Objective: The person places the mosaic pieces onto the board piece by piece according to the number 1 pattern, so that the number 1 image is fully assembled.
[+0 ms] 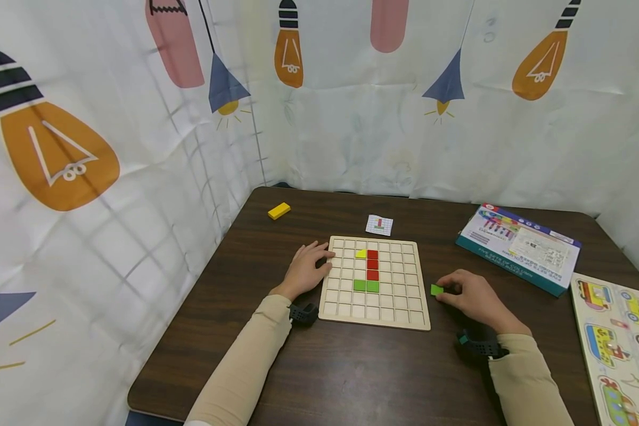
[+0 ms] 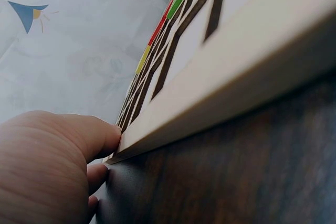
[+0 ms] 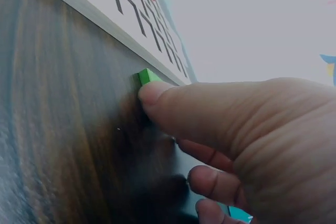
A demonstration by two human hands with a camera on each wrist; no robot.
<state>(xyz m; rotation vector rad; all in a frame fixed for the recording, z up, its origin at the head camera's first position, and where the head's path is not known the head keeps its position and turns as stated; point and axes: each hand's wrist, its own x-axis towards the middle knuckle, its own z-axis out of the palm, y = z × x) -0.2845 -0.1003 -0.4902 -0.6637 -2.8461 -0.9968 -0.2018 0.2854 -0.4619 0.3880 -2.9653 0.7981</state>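
Note:
A pale wooden grid board [image 1: 346, 309] lies on the table, bearing a yellow piece [image 1: 361, 254], a column of red squares [image 1: 372, 264] and two green squares [image 1: 365, 286]. My left hand [image 1: 307, 269] rests at the board's left edge, its fingertips touching the rim; in the left wrist view the thumb [image 2: 100, 132] lies against that edge. To the right of the board, my right hand [image 1: 471, 296] pinches a small green tile [image 1: 436, 290] between thumb and fingers. Much of this tile [image 3: 145, 76] is hidden behind the thumb in the right wrist view.
Behind the board lies a small pattern card [image 1: 379, 225]. A yellow block [image 1: 279, 210] sits at the back left. On the right are a flat game box [image 1: 522, 248] and a picture board with vehicles [image 1: 612, 319]. Printed curtains [image 1: 351, 136] hang around the table.

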